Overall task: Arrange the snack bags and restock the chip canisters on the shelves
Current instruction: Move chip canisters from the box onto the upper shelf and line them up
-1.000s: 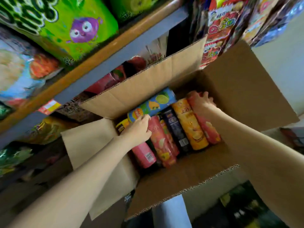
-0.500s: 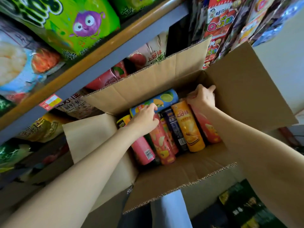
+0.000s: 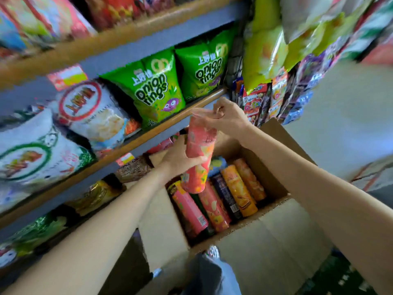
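left hand [image 3: 180,155]: its fingers wrap behind the red canister [image 3: 198,154] and are mostly hidden; only the thumb side shows.
red canister print: smeared by motion, unreadable.
right hand [image 3: 226,117]: fingertips at the canister's clear lid are blurred; the exact hold cannot be told.
cardboard box [image 3: 274,237]: far end hidden behind the raised canister and hands.
blue canister [image 3: 217,165]: only a small part shows.
white snack bags [image 3: 63,133]: blurred, left ones cut off by the edge.
hanging packets [image 3: 297,60]: blurred, cut off at the top.

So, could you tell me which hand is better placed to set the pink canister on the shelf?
Probably the left hand: it grips the pink canister round its body, nearer the shelf. The right hand only pinches its lid.
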A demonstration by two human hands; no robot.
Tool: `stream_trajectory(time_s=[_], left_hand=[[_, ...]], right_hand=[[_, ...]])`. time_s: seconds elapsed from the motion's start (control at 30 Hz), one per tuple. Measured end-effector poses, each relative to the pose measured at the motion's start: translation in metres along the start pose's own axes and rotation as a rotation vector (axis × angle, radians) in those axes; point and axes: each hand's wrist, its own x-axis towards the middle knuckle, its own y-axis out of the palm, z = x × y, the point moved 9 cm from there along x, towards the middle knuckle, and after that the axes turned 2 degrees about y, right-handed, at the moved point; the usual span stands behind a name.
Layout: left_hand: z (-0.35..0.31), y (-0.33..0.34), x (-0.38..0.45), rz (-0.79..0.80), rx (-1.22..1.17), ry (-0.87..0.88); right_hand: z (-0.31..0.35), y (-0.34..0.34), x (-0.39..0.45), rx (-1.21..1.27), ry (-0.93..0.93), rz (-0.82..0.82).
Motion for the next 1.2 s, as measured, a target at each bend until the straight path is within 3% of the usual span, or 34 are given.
stream_trajectory(time_s=[0.07, 0.23, 0.33, 0.57, 0.7, 0.9, 1.0, 1.2], left_hand=[[-0.024, -0.031, -0.026, -0.001, -0.03, 0.056], [-0.075, -0.123, -0.088, -0.06, -0.162, 0.147], [-0.113, -0.17, -0.12, -0.118, -0.278, 0.208], [-0.225, -0.281, -0.189, -0.287, -0.545, 0.467], [-0.243, -0.316, -0.2, -0.358, -0.679, 0.436], [-0.29, -0.307, -0.211, -0.357, -0.517, 0.532], [-0.315, -0.311, -0.215, -0.4, -0.481, 0.631], [-0.334, -0.344, -0.224, -0.524, -0.416, 0.77]], right_hand=[[0.038, -0.002, -0.018, 0.112, 0.013, -0.017], [0.169, 0.001, -0.077, 0.385, -0.125, 0.128], [0.232, -0.002, -0.097, 0.472, -0.203, 0.102], [0.317, -0.031, -0.127, 0.438, -0.271, 0.018], [0.345, -0.036, -0.143, 0.387, -0.319, 0.09], [0.404, -0.018, -0.167, 0.137, -0.529, 0.225], [0.429, -0.021, -0.163, 0.0, -0.639, 0.084], [0.465, -0.031, -0.149, 0.113, -0.777, -0.086]])
